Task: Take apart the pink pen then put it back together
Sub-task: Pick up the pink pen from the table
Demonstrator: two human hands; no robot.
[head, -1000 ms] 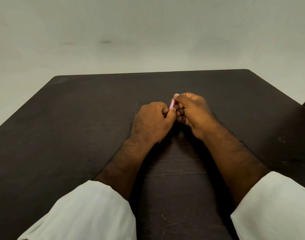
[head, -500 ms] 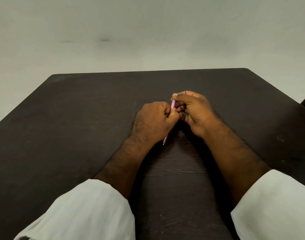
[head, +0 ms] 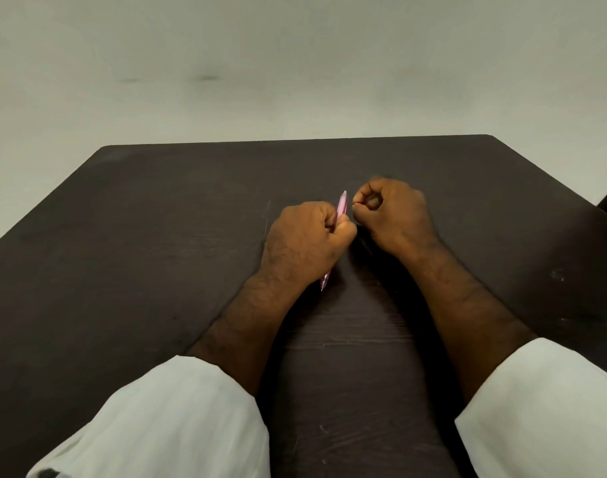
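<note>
Pink pen (head: 342,205) sits tilted in the fist of the left hand (head: 302,243), over the table (head: 140,253) — the right hand (head: 395,215) just beside it is curled, thumb meeting forefinger — whether it pinches anything cannot be told.

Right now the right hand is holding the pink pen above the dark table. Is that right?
Not quite. It is the left hand that is holding the pink pen above the dark table. The head view shows its fingers wrapped round the pen. The right hand is close beside the pen with its fingers curled.
</note>
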